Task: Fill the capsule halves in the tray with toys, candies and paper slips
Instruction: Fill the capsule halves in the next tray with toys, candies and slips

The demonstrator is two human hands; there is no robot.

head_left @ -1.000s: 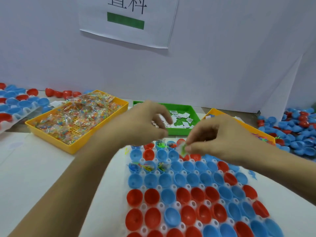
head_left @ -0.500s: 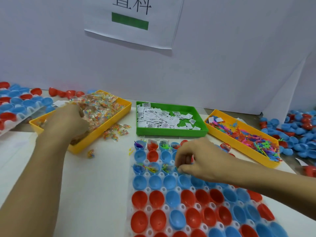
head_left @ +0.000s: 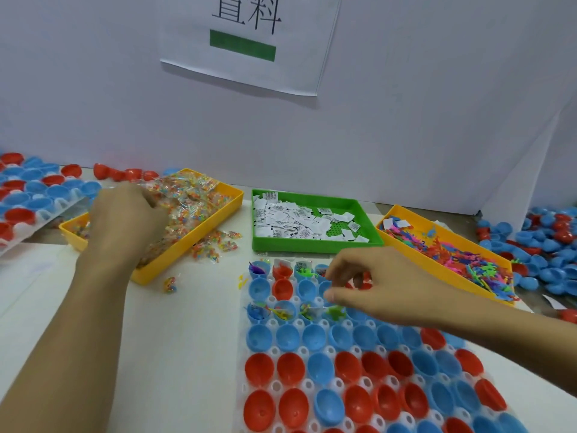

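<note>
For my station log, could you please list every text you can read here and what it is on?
"置料": black characters, top edge cropped, above a green bar on the wall sheet.
Paper slips in the green tray: printed, too small to read.

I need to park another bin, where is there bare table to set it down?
Widest bare patch: the white table between the left forearm and the capsule tray, below the candy bin. A few loose candy packets lie at its top. Crowded: the bin row and the loose capsule halves at right.

Behind the capsule tray (head_left: 271,340): candy bin (head_left: 187,257) left, slip bin (head_left: 315,245) middle, toy bin (head_left: 415,218) right.
</note>
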